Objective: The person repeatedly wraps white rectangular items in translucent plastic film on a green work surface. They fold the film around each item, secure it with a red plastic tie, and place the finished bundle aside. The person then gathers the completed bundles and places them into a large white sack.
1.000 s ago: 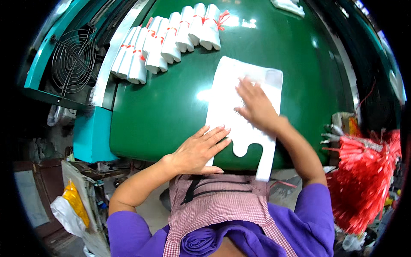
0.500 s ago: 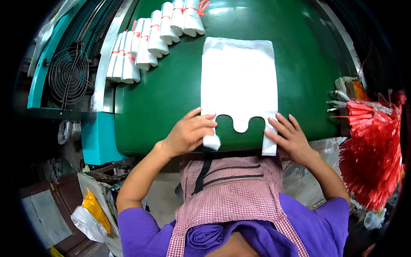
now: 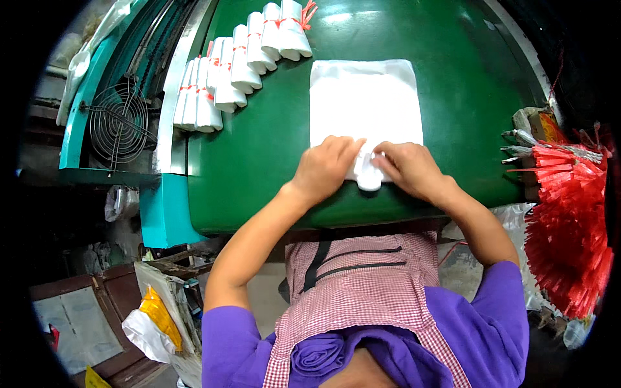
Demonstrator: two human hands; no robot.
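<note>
A flat stack of white plastic vest-style bags point(image 3: 364, 100) lies on the green table point(image 3: 466, 110), its cut end facing me. My left hand point(image 3: 326, 169) is closed, its fingers curled round the left handle strip, which is folded inward over the stack. My right hand point(image 3: 413, 169) is closed on the right handle strip in the same way, thumb and fingers near the middle. Between the hands, the rounded tab of the bags sticks out toward me. The fingertips and folded strips are partly hidden under the hands.
Several rolled white bag bundles point(image 3: 246, 74), tied with red strips, lie in a slanting row at the far left. A mass of red plastic strips point(image 3: 569, 226) hangs at the table's right edge. Left of the table stands a teal frame point(image 3: 165, 210) with a round wire guard point(image 3: 118, 123).
Both hands have moved inward and away from me, from the handles' outer sides to the middle. The handle strips, spread straight before, are now folded in over the stack.
</note>
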